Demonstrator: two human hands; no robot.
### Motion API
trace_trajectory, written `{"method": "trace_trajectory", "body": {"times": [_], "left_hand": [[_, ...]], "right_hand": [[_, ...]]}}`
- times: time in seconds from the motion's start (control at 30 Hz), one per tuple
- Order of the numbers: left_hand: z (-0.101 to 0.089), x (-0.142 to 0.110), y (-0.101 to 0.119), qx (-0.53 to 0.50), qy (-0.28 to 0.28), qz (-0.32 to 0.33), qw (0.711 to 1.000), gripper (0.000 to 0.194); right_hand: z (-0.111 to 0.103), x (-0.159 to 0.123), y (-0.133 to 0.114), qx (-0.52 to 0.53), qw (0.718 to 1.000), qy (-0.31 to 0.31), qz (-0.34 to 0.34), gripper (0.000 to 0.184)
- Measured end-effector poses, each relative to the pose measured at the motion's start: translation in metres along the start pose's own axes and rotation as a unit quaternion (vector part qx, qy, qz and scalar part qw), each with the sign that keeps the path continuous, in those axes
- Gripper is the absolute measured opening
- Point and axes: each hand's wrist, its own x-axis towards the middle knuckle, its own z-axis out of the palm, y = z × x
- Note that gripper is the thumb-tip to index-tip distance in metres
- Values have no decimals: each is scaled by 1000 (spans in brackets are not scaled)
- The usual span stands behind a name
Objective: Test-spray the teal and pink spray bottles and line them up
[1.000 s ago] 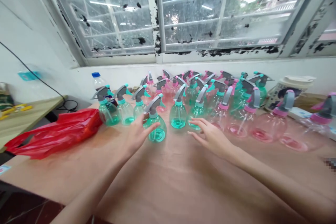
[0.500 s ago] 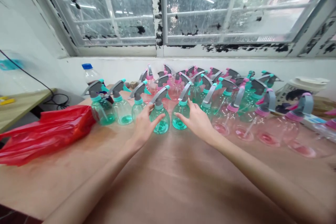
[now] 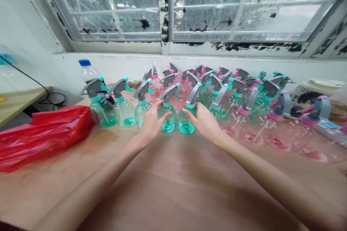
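My left hand point(image 3: 152, 122) is closed around a clear green spray bottle point(image 3: 168, 125), thumb on the near side and fingers on its left. Directly right of that stands a second green spray bottle point(image 3: 186, 127) with a grey trigger head, held at its side and shoulder by my right hand point(image 3: 204, 121). Both bottles are upright on the table, close together. Left of my left hand, several more green spray bottles point(image 3: 127, 120) continue the row. Pink spray bottles point(image 3: 280, 138) stand to the right of my right hand.
Behind the front row, more pink and green spray bottles crowd toward the wall. A red plastic bag point(image 3: 54, 133) lies at the left, near a blue-capped bottle point(image 3: 87, 69). A white-lidded container point(image 3: 311, 94) stands back right. Brown sheeting covers the table point(image 3: 168, 184).
My left hand has pushed its bottle back into the row beside the other green one. My right hand has moved left and taken hold of the neighbouring green bottle. The view has shifted slightly.
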Motion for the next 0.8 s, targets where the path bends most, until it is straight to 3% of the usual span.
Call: {"method": "trace_trajectory", "body": {"times": [0.4,0.6,0.8], "left_hand": [[1,-2,7,21,5,-7,1000,49],[-16,-29,24,22,50,1,999,50],[-35,-64,33,-17,12,-24,999,47]], "right_hand": [[-17,-22,-7,-82,996,-40,8,60],[-27,-49,-13,-77,996,-45,-15,56],[-33,-82,-15,-38,997,-37,-61,54]]}}
